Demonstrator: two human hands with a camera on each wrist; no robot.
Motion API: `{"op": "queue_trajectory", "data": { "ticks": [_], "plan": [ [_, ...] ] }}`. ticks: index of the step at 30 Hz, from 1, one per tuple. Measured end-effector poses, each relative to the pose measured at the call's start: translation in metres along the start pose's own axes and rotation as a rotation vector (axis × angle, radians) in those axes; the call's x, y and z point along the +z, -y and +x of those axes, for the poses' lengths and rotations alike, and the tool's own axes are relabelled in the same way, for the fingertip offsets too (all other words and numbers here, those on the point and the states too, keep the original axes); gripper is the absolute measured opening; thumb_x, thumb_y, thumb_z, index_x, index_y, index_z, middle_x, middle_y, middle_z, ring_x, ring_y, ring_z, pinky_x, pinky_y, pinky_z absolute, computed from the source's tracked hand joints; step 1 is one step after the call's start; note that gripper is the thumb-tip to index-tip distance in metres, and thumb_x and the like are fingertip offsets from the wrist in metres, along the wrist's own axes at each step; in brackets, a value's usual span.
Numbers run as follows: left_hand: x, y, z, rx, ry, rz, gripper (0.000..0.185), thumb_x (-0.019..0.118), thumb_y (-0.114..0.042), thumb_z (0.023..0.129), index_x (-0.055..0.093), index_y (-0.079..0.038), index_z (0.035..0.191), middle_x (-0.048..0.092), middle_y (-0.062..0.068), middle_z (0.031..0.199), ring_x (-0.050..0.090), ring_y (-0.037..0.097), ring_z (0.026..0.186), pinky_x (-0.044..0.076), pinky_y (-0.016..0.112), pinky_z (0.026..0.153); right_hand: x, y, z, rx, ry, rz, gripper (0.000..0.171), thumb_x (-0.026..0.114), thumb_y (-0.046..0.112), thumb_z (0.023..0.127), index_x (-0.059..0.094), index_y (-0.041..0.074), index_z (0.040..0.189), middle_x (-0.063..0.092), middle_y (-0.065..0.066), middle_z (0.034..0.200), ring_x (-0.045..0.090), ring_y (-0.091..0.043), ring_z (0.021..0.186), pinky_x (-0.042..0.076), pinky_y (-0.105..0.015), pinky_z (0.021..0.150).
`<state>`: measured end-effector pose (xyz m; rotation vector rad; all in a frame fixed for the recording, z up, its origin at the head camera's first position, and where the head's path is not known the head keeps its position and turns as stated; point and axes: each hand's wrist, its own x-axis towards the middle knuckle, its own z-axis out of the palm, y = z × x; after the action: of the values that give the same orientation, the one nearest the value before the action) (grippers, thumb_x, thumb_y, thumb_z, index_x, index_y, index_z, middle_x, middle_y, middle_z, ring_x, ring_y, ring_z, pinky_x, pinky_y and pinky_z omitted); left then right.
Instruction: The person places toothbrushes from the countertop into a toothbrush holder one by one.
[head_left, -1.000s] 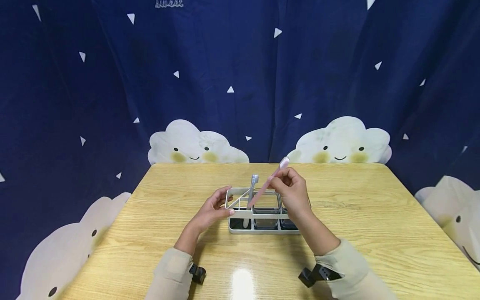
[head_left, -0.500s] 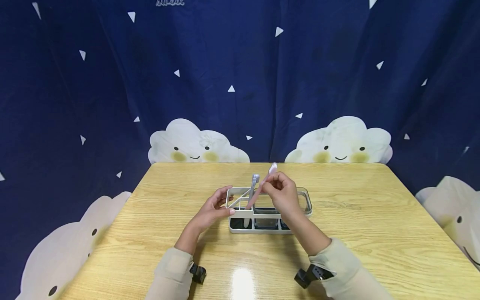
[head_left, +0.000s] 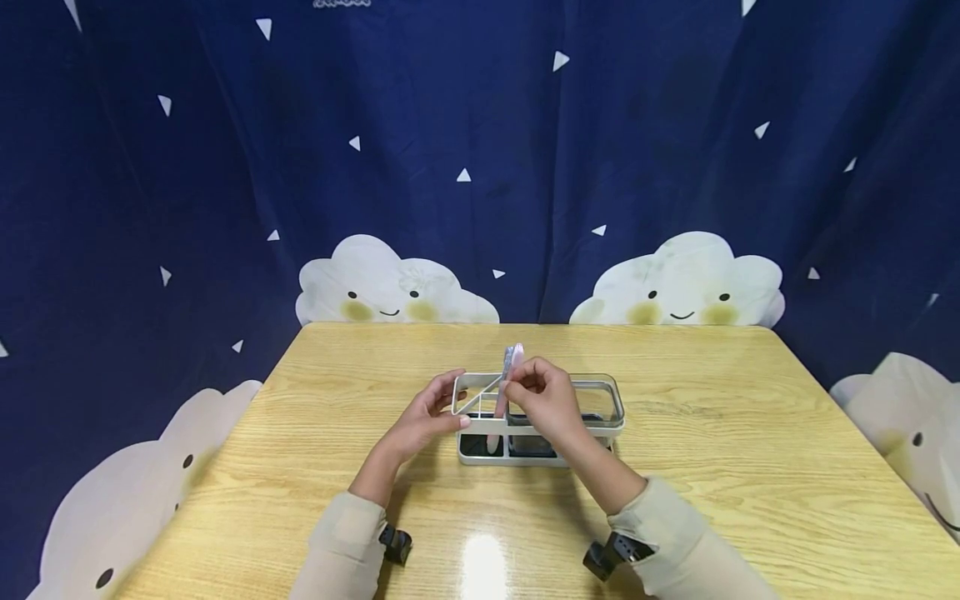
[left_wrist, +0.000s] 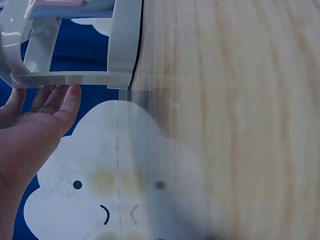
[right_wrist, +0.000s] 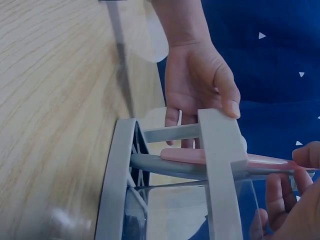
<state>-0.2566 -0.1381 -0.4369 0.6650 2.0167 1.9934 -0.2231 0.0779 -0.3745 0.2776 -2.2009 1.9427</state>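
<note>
Head view: the right hand (head_left: 545, 402) is pinching a pink plastic toothbrush (head_left: 508, 379) standing near upright beside a grey toothbrush (head_left: 505, 367) in the left end slot of the pale grey slotted plastic holder (head_left: 600, 421) on the wooden worktop (head_left: 712, 450), while the left hand (head_left: 427, 414) is steadying that end with thumb and fingers clasped on the frame. Left wrist view: the left hand's fingers (left_wrist: 55, 100) are lying fairly straight against the frame's corner. Right wrist view: the pink toothbrush's handle (right_wrist: 200, 156) is running lengthwise through the slot, right fingertips (right_wrist: 305, 155) closed on its upper part.
</note>
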Motion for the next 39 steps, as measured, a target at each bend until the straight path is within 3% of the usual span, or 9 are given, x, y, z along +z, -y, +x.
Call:
{"op": "queue_trajectory", "data": {
  "ticks": [16, 32, 39],
  "plan": [
    [0.001, 0.000, 0.004, 0.008, 0.003, 0.005, 0.074, 0.069, -0.006, 0.082, 0.028, -0.005, 0.144, 0.038, 0.021, 0.137, 0.033, 0.037, 0.128, 0.036, 0.038, 0.098, 0.001, -0.004, -0.001, -0.016, 0.064, -0.139, 0.010, 0.070, -0.002, 0.077, 0.061, 0.002, 0.076, 0.062, -0.005, 0.073, 0.056, -0.017, 0.063, 0.044, -0.023, 0.053],
    [0.001, -0.001, 0.002, -0.025, -0.005, -0.001, 0.072, 0.066, -0.001, 0.083, 0.029, -0.007, 0.144, 0.037, 0.020, 0.138, 0.032, 0.035, 0.128, 0.035, 0.039, 0.099, -0.004, -0.002, 0.001, 0.022, 0.162, -0.164, 0.012, 0.070, -0.002, 0.077, 0.062, 0.006, 0.075, 0.065, -0.003, 0.072, 0.061, -0.017, 0.065, 0.049, -0.025, 0.055],
    [0.005, -0.017, -0.005, -0.042, 0.006, -0.006, 0.073, 0.063, 0.003, 0.084, 0.024, -0.002, 0.145, 0.032, 0.023, 0.141, 0.027, 0.041, 0.130, 0.032, 0.040, 0.101, -0.010, 0.000, -0.001, 0.006, 0.138, -0.177, 0.009, 0.071, 0.000, 0.076, 0.065, 0.002, 0.082, 0.064, -0.004, 0.075, 0.057, -0.017, 0.065, 0.048, -0.025, 0.057]
  ]
}}
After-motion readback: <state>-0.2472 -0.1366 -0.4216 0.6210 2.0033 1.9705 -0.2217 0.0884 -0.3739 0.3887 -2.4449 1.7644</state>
